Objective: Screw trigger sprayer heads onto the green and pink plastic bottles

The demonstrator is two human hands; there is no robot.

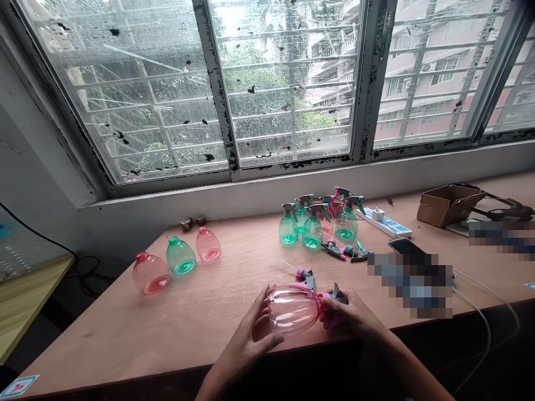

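Observation:
Near the table's front edge, a pink transparent spray bottle (292, 312) lies sideways between my two hands. My left hand (254, 334) is wrapped around its base end. At the neck, my right hand (349, 312) grips the pink and grey spray head (339, 295), which sits on the bottle's mouth; whether it is screwed tight I cannot tell. Just behind the bottle a loose pink and grey spray head (307, 277) rests on the table. Farther left stand a pink headless bottle (151, 274), a green headless bottle (181, 256) and another pink headless bottle (208, 245).
Several bottles with spray heads, including a green spray bottle (313, 231), are grouped at the back. Loose spray heads (334, 250) lie before them. To the right are a power strip (387, 223), a phone (412, 250), a cardboard box (447, 206) and white cables (480, 312).

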